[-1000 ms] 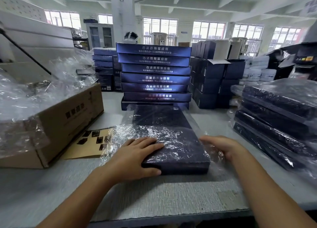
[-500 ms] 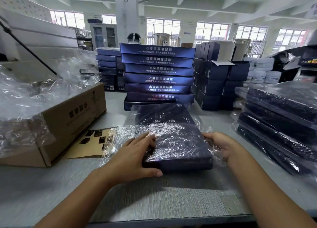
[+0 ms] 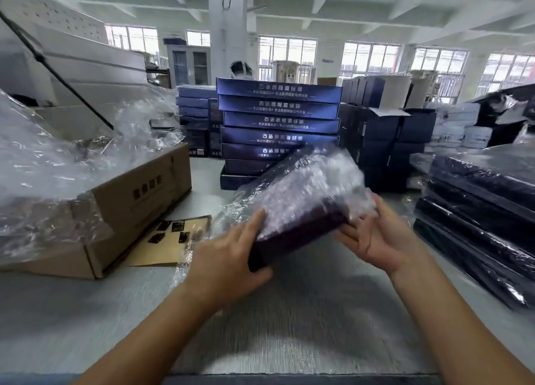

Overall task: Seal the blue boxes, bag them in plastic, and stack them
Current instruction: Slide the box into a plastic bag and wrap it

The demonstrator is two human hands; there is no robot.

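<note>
Blue box [image 3: 292, 211], in its plastic bag [image 3: 318, 176], is being held tilted above the worktop's [image 3: 304, 312] middle. Its near left corner is being gripped by the left hand [image 3: 225, 257]; its right corner is being supported by the right hand [image 3: 382, 239], fingers straight, palm up.

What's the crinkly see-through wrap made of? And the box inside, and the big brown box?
The wrap looks like thin clear plastic film: it wrinkles and glints white. The blue box inside seems stiff cardboard, dark and smooth, with straight edges. The brown carton looks like plain matte cardboard, probably corrugated.
</note>
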